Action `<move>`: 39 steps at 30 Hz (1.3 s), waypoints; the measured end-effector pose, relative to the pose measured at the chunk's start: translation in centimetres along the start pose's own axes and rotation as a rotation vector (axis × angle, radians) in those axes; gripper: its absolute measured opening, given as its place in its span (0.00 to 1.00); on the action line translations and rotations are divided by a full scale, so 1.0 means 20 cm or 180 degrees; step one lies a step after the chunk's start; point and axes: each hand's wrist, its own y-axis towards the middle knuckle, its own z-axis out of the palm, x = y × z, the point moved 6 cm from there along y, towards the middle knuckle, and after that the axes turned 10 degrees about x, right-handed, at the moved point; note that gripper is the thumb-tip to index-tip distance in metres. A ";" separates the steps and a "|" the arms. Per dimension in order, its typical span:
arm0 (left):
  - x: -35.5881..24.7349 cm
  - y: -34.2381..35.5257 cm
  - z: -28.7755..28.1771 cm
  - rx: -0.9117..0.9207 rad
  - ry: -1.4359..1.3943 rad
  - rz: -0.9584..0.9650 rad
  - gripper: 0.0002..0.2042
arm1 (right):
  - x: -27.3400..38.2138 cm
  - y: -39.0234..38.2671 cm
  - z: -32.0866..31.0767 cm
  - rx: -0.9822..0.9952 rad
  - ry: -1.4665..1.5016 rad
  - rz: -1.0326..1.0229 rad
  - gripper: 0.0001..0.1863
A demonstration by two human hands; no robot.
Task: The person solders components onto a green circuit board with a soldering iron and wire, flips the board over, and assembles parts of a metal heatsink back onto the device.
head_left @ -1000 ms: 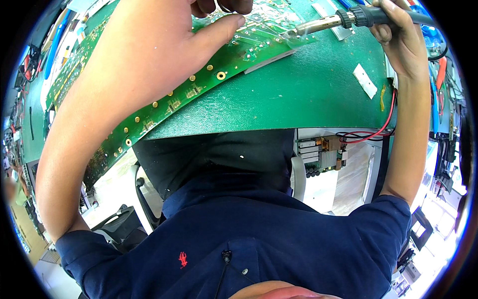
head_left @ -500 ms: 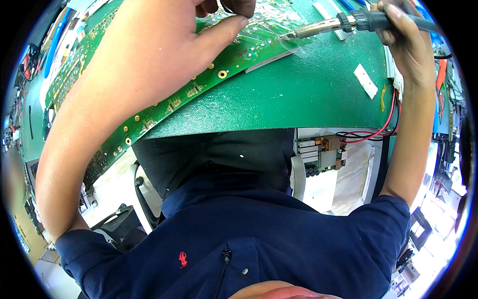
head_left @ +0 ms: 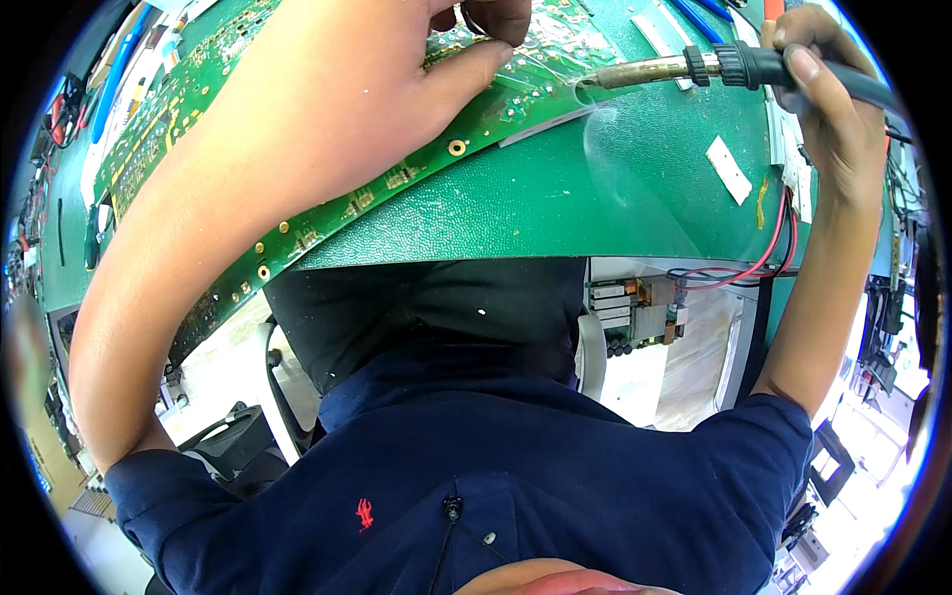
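A soldering iron (head_left: 645, 71) with a metal barrel and black handle points leftward at the upper right. Wrapped round its handle is my right hand (head_left: 828, 94). The tip is over the near right edge of a large green circuit board (head_left: 327, 223), and a wisp of smoke (head_left: 607, 159) curls beside it. My left hand (head_left: 451, 74) reaches across the board, fingers curled and thumb extended toward the tip. A thin pale wire (head_left: 540, 75) seems to run from these fingers toward the iron. The upper frame edge cuts off part of the left fingers.
The board lies slanted on a green mat (head_left: 446, 223). A white strip (head_left: 729, 171) and red and black wires (head_left: 764, 266) are at the right. Blue-handled tools (head_left: 699, 20) lie at the back; a component assembly (head_left: 635, 305) sits below the table edge.
The iron and my right hand have shifted a little to the right. My left hand and the board also appear slightly farther right. The smoke has spread into a longer trail.
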 end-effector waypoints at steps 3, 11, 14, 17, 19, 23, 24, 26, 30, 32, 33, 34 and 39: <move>-0.01 0.00 0.00 0.0015 0.0032 -0.0017 0.05 | -0.03 -0.01 -0.04 0.0149 -0.0082 0.0204 0.14; -0.03 0.00 0.00 0.0077 0.0321 -0.0082 0.04 | -0.06 -0.07 -0.15 0.0478 -0.0600 0.0666 0.13; -0.04 0.00 0.00 0.0079 0.0339 -0.0067 0.04 | -0.04 -0.06 -0.12 0.0527 -0.0636 0.0687 0.13; -0.08 -0.02 -0.01 0.0022 0.0403 0.0014 0.04 | -0.02 -0.03 -0.09 0.0381 -0.0591 0.0763 0.13; -0.08 -0.03 -0.02 0.0000 0.0325 0.0005 0.04 | -0.02 -0.03 -0.06 0.0143 -0.0596 0.0764 0.13; -0.06 -0.04 -0.02 -0.0150 0.0180 0.0019 0.04 | -0.04 -0.01 -0.02 -0.0018 -0.0084 0.0896 0.13; -0.06 -0.04 -0.02 -0.0176 0.0166 0.0052 0.05 | -0.05 -0.01 -0.01 0.0021 -0.0026 0.0883 0.14; -0.05 -0.05 -0.02 -0.0226 0.0138 0.0116 0.05 | -0.08 -0.01 -0.02 -0.0141 0.0113 0.1068 0.14; -0.02 -0.04 0.00 -0.0303 0.0068 0.0125 0.04 | -0.10 -0.01 -0.03 -0.0115 0.0335 0.1124 0.15; -0.01 -0.04 0.00 -0.0376 0.0026 0.0199 0.04 | -0.12 -0.01 -0.03 -0.0086 0.0380 0.1132 0.15; -0.01 -0.04 0.00 -0.0425 0.0007 0.0283 0.04 | -0.12 -0.01 -0.02 -0.0073 0.0419 0.1143 0.15; -0.02 -0.04 0.00 -0.0470 -0.0008 0.0371 0.04 | -0.14 -0.01 -0.03 -0.0135 0.0454 0.1191 0.15; 0.00 -0.03 0.01 -0.0435 -0.0080 0.0335 0.04 | -0.17 -0.01 -0.02 -0.0184 0.0685 0.1254 0.14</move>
